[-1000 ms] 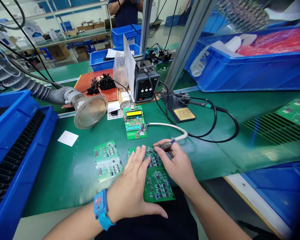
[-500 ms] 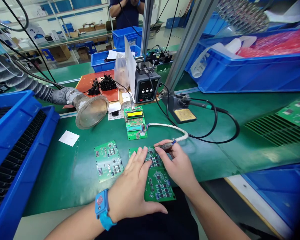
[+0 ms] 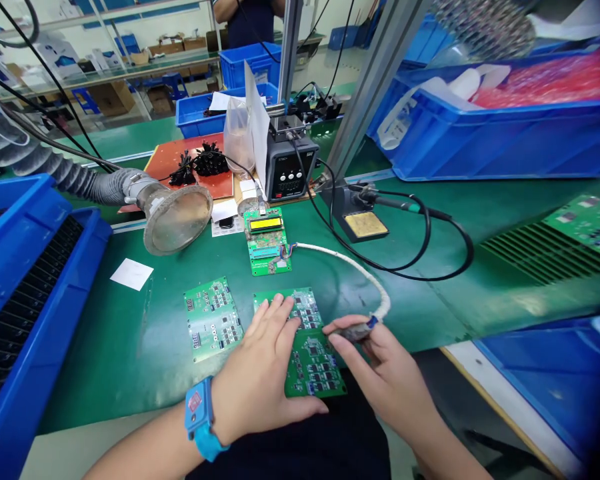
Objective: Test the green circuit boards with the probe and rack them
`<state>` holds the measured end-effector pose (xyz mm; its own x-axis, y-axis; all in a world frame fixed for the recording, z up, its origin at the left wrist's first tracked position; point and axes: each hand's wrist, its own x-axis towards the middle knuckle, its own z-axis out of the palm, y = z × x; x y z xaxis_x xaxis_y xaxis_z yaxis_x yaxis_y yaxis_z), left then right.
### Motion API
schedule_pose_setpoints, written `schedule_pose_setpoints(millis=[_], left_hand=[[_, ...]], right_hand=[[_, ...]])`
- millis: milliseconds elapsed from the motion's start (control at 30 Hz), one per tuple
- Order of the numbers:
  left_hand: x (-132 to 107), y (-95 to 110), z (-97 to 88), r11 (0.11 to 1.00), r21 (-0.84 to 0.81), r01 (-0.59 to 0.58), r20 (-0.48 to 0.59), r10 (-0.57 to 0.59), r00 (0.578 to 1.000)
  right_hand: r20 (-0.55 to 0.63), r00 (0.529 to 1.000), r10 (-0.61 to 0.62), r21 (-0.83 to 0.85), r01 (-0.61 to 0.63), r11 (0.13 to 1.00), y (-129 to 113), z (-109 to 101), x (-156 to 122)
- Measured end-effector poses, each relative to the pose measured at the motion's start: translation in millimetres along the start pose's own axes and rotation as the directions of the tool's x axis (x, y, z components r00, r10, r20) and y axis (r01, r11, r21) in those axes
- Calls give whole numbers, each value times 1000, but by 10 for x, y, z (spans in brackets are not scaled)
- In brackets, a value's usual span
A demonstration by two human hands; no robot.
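left hand (image 3: 260, 387) flat, fingers spread, pinning circuit board (image 3: 316, 370) at desk (image 3: 130, 347) near edge | right hand (image 3: 387, 377) fingers pinching probe (image 3: 355, 331) at board's 3 o'clock | advice: hold board firm, probe square, cable (image 3: 350, 261) slack

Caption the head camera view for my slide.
Bench work: left hand flat on a circuit board, right hand holding a cabled probe at its edge.

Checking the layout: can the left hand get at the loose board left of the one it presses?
Probably yes. The left hand lies flat and open on the near board; the loose board sits close beside it on the mat, nothing between.
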<state>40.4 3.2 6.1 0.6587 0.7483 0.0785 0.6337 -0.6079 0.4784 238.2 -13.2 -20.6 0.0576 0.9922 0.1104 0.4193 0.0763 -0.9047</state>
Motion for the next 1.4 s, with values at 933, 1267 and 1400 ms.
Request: schedule_pose_setpoints(millis=[933,1267,1400], left_hand=[[18,7,27,999,30,10,-6,-10,1000],[20,14,-10,994,102,23,4,-23,1000],[22,7,-23,991,127,41,-2,-41,999]], right_hand=[[-79,968,-238,-121,227,966,28,127,-13],[-6,986,-168,-50,167,985,82,71,-55],[-10,988,-151,-43,151,988,66,79,-66]])
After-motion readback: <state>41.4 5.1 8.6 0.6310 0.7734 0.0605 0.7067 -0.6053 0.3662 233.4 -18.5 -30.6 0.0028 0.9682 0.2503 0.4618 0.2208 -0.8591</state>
